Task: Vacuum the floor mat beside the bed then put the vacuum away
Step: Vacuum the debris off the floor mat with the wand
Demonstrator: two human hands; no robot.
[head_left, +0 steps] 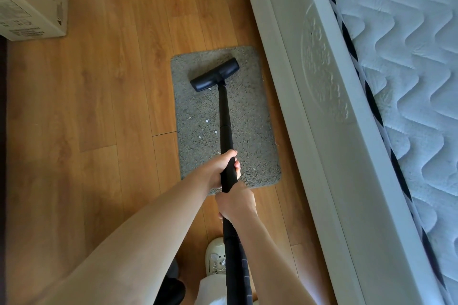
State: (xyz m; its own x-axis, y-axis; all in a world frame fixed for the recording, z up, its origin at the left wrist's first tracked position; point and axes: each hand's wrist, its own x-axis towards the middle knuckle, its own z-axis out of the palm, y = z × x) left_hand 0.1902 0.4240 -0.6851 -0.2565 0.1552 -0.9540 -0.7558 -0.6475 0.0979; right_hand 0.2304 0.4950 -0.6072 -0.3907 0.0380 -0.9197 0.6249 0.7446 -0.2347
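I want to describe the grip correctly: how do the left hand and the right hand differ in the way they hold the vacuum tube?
The left hand grips the vacuum tube farther along, over the floor mat; the right hand grips it nearer the person, over the wooden floor. The left arm comes in from the left of the tube, while the right arm comes from the right. Both hands wrap around the same black tube.

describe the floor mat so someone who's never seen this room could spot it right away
Start at the long white bed frame running down the right side, with the quilted mattress on it. On the wooden floor right beside that frame lies the floor mat, a small grey shaggy rectangle with rounded corners. It is the only soft thing on the floor, flecked with white bits, with the black vacuum head resting on it.
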